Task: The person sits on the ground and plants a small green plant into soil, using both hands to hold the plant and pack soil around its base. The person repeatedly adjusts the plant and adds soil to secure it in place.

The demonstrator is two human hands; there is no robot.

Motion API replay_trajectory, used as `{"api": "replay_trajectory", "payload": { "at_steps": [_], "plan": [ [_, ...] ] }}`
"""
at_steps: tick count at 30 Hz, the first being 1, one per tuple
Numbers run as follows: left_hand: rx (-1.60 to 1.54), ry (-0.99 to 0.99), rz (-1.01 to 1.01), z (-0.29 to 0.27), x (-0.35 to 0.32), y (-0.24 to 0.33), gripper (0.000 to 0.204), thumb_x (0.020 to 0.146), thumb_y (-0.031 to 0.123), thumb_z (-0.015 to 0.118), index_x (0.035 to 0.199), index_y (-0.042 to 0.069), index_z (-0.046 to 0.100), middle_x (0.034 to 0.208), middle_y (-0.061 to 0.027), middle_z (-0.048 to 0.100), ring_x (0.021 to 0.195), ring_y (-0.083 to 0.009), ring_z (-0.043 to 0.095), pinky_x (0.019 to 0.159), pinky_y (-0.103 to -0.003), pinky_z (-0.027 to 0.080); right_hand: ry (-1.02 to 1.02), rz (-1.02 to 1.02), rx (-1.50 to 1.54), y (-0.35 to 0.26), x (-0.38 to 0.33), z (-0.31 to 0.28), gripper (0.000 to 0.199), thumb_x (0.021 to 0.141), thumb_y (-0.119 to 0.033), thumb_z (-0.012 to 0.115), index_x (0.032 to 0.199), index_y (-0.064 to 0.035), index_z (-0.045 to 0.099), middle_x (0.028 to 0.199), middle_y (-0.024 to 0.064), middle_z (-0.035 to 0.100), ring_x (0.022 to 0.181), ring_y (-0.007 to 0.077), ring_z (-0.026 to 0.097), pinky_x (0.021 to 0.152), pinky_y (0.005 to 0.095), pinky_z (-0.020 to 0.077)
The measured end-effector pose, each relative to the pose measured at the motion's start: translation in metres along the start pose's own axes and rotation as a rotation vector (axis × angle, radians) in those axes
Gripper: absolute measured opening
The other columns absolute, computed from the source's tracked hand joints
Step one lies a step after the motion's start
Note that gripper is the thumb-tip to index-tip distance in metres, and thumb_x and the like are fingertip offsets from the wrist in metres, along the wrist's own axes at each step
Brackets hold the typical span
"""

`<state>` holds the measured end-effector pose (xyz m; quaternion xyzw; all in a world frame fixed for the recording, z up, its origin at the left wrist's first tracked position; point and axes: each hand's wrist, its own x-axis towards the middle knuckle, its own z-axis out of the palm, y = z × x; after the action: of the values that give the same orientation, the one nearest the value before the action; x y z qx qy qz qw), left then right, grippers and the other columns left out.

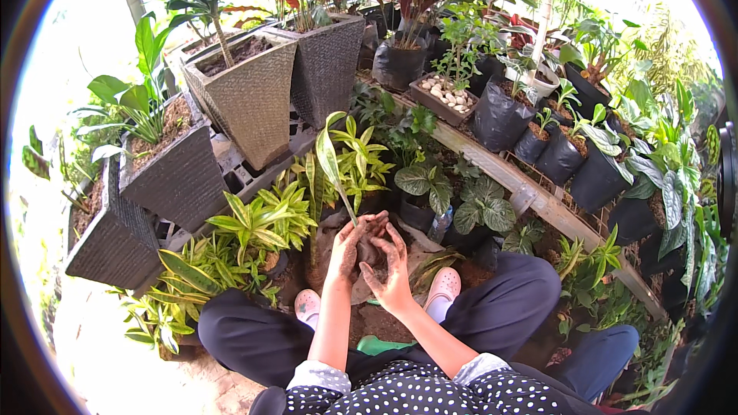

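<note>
My left hand (346,250) is closed round the base of a long, pale-edged green leaf cutting (329,160) that stands up and leans slightly left. Soil coats the fingers of both hands. Beside it my right hand (392,265) is cupped, with thumb and fingers spread apart. A dark lump of soil (370,252) shows between the two palms; whether the right fingers touch it I cannot tell. Below the hands, between my feet, lies loose brown soil (377,321) with a green object (380,344) at its near edge.
Tall textured planters (244,104) stand at the left. Yellow-green leafy plants (261,223) crowd near my left knee. On the right, a wooden rail (503,173) runs below black plastic plant bags (503,115) and a tray of white pebbles (446,96). Another person's knee (603,357) is at lower right.
</note>
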<state>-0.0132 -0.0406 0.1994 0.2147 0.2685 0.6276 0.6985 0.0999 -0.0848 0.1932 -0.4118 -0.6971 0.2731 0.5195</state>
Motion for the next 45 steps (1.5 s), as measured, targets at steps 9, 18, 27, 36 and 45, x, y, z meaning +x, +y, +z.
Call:
{"api": "replay_trajectory", "payload": {
  "at_steps": [9, 18, 27, 36, 45],
  "plan": [
    [0.424, 0.045, 0.099, 0.007, -0.018, -0.015, 0.043, 0.096, 0.035, 0.037, 0.121, 0.002, 0.051, 0.138, -0.0134, 0.041, 0.126, -0.0232, 0.039, 0.106, -0.035, 0.025, -0.054, 0.652, 1.026, 0.023, -0.009, 0.003, 0.057, 0.090, -0.010, 0.054, 0.138, -0.0012, 0.026, 0.141, 0.0139, 0.030, 0.129, 0.0206, 0.033, 0.108, 0.0348, 0.0235],
    [0.004, 0.130, 0.066, 0.017, -0.025, -0.033, 0.030, 0.096, 0.029, 0.039, 0.097, 0.002, 0.051, 0.110, -0.0196, 0.059, 0.086, -0.0227, 0.060, 0.076, -0.035, 0.049, 0.017, 0.189, 0.211, 0.040, -0.025, 0.011, 0.076, 0.085, -0.018, 0.061, 0.141, -0.0081, 0.010, 0.147, 0.0226, 0.004, 0.138, 0.0345, 0.010, 0.109, 0.0443, 0.0179],
    [0.091, 0.380, -0.024, 0.003, -0.021, -0.019, 0.044, 0.096, 0.042, 0.039, 0.084, 0.003, 0.054, 0.064, -0.0043, 0.053, 0.054, -0.0151, 0.051, 0.054, -0.026, 0.044, -0.146, -0.020, -0.093, 0.003, -0.010, -0.015, 0.067, 0.075, -0.017, 0.071, 0.131, -0.0100, 0.035, 0.146, 0.0215, 0.017, 0.135, 0.0440, 0.016, 0.106, 0.0525, 0.0229],
    [0.260, 0.397, 0.082, -0.003, -0.023, -0.012, 0.043, 0.095, 0.041, 0.041, 0.075, 0.005, 0.054, 0.065, -0.0032, 0.055, 0.056, -0.0113, 0.049, 0.053, -0.025, 0.040, -0.326, -0.030, -0.250, -0.013, 0.001, -0.023, 0.072, 0.075, -0.024, 0.070, 0.138, -0.0292, 0.037, 0.150, 0.0142, 0.013, 0.135, 0.0468, 0.011, 0.104, 0.0611, 0.0179],
    [0.271, 0.359, 0.083, -0.020, -0.020, -0.023, 0.037, 0.096, 0.032, 0.040, 0.074, 0.005, 0.052, 0.068, -0.0044, 0.056, 0.064, -0.0124, 0.050, 0.061, -0.027, 0.041, -0.369, -0.037, -0.270, -0.016, 0.008, -0.031, 0.075, 0.068, -0.019, 0.074, 0.135, -0.0278, 0.041, 0.149, 0.0132, 0.017, 0.135, 0.0449, 0.015, 0.104, 0.0561, 0.0235]
  ]
}}
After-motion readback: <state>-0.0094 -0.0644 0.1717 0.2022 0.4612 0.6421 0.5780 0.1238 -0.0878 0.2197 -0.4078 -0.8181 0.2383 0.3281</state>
